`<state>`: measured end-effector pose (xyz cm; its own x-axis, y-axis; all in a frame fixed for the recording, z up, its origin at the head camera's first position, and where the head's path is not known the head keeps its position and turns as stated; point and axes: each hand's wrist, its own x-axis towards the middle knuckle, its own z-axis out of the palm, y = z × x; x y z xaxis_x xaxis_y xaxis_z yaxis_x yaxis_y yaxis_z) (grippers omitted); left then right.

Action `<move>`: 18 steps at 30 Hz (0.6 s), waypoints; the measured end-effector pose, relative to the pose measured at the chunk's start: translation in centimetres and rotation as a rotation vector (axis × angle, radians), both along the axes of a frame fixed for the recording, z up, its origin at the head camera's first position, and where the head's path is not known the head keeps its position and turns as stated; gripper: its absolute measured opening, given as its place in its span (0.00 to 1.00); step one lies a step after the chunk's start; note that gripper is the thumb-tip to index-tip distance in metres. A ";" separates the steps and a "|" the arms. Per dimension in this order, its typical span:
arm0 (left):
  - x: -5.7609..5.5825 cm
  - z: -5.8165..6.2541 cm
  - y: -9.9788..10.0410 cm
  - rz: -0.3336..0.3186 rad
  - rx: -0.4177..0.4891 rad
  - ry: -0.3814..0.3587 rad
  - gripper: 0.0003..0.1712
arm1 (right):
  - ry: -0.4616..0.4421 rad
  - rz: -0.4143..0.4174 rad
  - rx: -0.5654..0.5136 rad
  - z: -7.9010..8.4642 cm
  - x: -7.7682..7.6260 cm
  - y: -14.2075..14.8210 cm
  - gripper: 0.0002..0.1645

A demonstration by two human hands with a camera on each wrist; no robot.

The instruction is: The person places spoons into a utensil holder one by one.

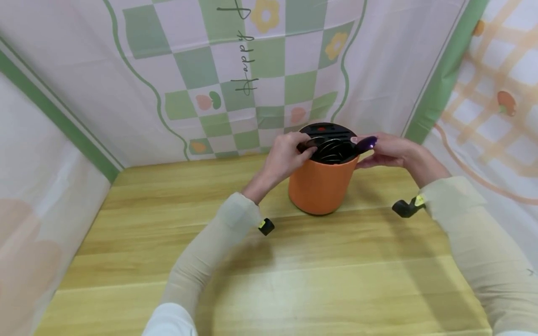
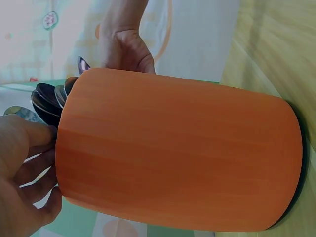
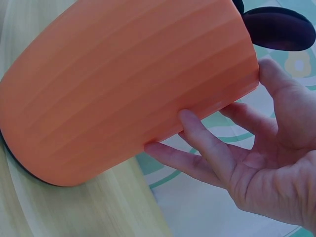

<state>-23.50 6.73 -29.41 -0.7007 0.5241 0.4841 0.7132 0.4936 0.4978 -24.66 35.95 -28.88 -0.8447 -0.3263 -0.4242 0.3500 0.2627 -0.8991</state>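
An orange utensil holder (image 1: 321,189) stands upright on the table, with a black slotted insert (image 1: 336,132) in its top. Several dark, shiny spoons (image 1: 334,149) stick up from it, bowls uppermost. At the left of the rim my left hand (image 1: 287,153) pinches a dark spoon (image 1: 312,143) between thumb and fingers; its lower part is hidden. My right hand (image 1: 388,148) grips the holder's right side, fingertips (image 3: 190,121) against the outer wall and thumb at the rim. Close to that thumb a purple spoon (image 1: 366,143) leans outward over the rim.
The wooden table (image 1: 189,242) extends in front of the holder and to both sides. Behind it hangs a green and white checked curtain (image 1: 235,112), with more cloth (image 1: 496,116) at the right. A small black camera (image 1: 405,208) hangs under the right sleeve.
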 end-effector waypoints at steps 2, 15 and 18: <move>0.0 -0.1 0.0 -0.001 0.000 0.009 0.08 | -0.001 -0.005 -0.014 0.0 0.0 0.1 0.13; 0.2 -0.2 0.1 0.052 -0.026 0.084 0.07 | -0.014 -0.007 -0.048 0.3 0.0 -0.1 0.08; 0.1 0.0 0.3 0.082 -0.074 0.063 0.08 | -0.016 -0.002 -0.062 0.3 0.0 0.0 0.09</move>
<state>-23.37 7.04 -29.39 -0.7121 0.5020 0.4908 0.6976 0.5851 0.4136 -24.62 35.93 -28.58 -0.8386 -0.3506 -0.4170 0.3653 0.2061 -0.9078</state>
